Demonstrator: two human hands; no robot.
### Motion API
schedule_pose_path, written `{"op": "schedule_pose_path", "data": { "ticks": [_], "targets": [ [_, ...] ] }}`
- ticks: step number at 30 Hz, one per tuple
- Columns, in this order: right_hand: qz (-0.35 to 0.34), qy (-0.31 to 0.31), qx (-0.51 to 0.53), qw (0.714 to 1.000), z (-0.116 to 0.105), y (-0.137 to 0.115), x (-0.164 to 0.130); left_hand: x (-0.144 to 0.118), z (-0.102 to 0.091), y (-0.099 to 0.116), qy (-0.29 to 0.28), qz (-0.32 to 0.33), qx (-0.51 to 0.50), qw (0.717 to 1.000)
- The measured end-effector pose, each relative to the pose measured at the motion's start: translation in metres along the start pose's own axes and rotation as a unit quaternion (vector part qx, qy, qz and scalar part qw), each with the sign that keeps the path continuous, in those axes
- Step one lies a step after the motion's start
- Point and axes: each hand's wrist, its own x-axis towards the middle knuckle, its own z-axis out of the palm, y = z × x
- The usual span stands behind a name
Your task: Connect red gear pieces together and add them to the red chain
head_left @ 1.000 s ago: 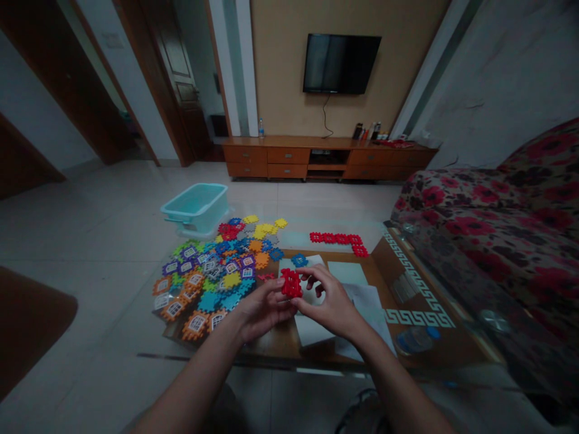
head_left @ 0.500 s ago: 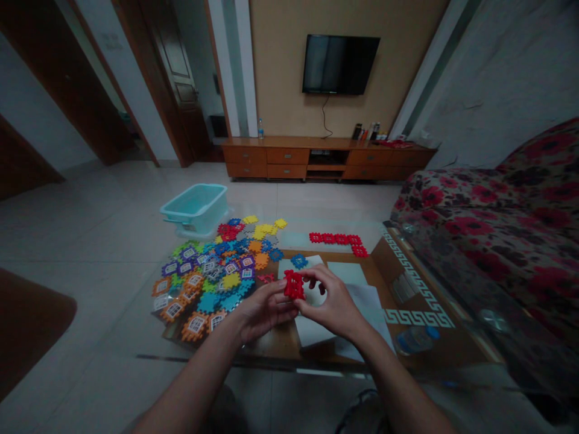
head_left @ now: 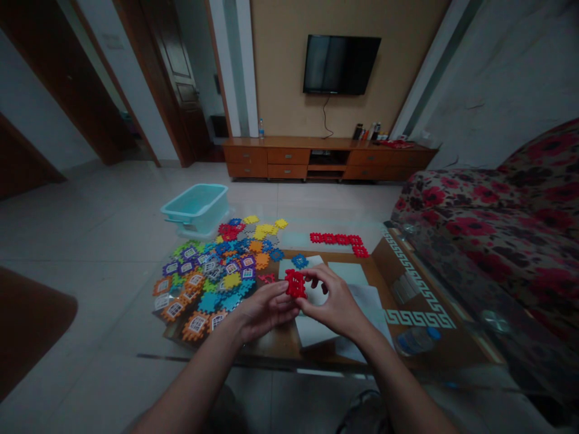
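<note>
Above the glass table I hold red interlocking building pieces [head_left: 296, 284] between both hands. My left hand [head_left: 262, 310] grips their left side, thumb on top and fingers beneath. From the right, my right hand [head_left: 332, 300] pinches them with thumb and fingertips. They look like a small joined block, though the fingers hide part of it. Behind my left hand lies a loose red piece [head_left: 266, 278]. Just beyond the hands is a blue piece [head_left: 299, 261]. Farther back on the glass, a row of red pieces [head_left: 335, 239] bends toward me at its right end.
A heap of colourful interlocking pieces [head_left: 217, 265] covers the table's left side. Behind it stands a turquoise plastic bin [head_left: 196, 202]. Under the glass, papers [head_left: 362, 307] and a water bottle [head_left: 418, 340] show at the right. A flowered sofa [head_left: 488, 193] borders the right side.
The red pieces in my hands have turned slightly, showing more of one face. Both hands keep nearly the same place and grip.
</note>
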Motion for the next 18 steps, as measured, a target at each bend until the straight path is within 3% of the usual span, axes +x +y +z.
{"op": "schedule_pose_path", "data": {
  "ticks": [18],
  "targets": [
    [-0.03, -0.031, 0.01, 0.999, -0.0049, 0.0011, -0.0006, 0.0006, -0.0064, -0.0008, -0.007, -0.016, 0.011, 1.0]
  ]
}}
